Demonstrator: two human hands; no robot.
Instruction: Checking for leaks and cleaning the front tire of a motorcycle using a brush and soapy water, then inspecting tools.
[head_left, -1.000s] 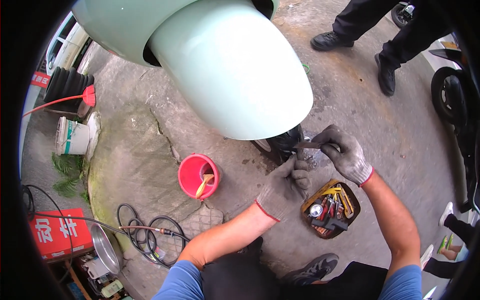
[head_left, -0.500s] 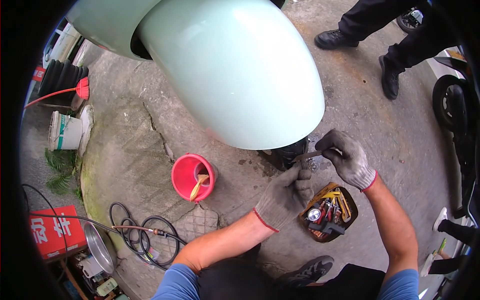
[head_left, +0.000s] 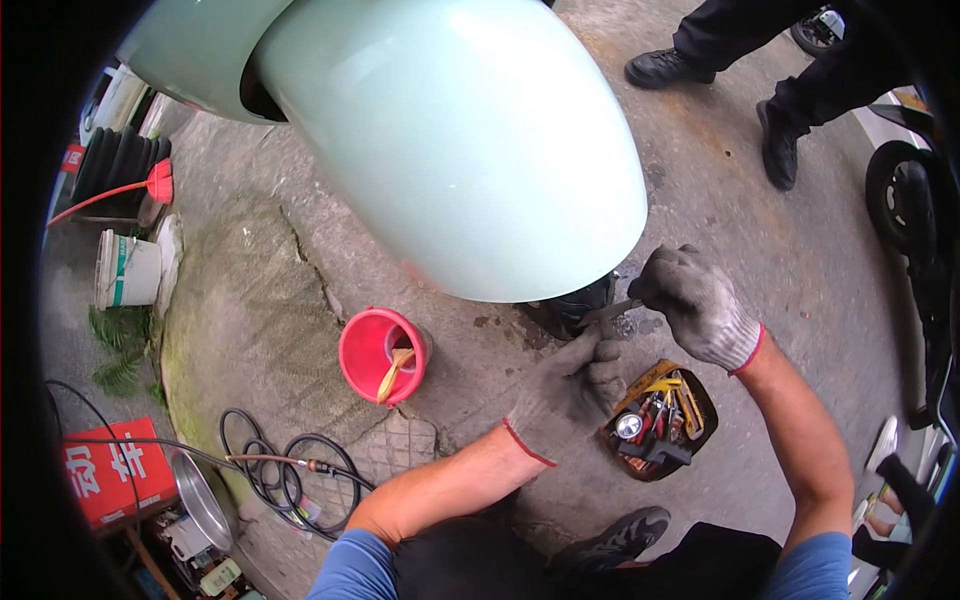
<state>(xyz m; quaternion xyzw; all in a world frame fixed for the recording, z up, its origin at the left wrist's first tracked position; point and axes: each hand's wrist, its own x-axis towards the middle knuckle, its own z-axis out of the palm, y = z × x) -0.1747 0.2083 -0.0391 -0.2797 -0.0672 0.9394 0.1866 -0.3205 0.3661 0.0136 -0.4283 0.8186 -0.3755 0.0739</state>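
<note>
Both my hands wear grey knit work gloves with red cuffs. My left hand (head_left: 568, 395) is closed, its thumb and fingers around the lower end of a thin, flat, dark-grey strip (head_left: 614, 312). My right hand (head_left: 694, 305) grips the upper end of that strip with curled fingers, slightly higher and to the right. What kind of piece it is, I cannot make out. Just beyond the hands, a black tyre (head_left: 580, 302) shows under the rounded tip of a pale green fender (head_left: 480, 160). A tool tray (head_left: 708, 405) full of hand tools stands below my right hand.
A red bucket (head_left: 345, 355) holding a yellow-handled brush (head_left: 393, 378) stands left of my hands. A black hose (head_left: 285, 465) lies coiled nearer me. Another person's black shoes (head_left: 668, 68) are at the far right, and a parked motorbike (head_left: 905, 205) stands along the right edge.
My right hand has shifted slightly up and turned, its fingers curling more tightly round the strip. My left hand stays almost in place. The view has moved slightly.
</note>
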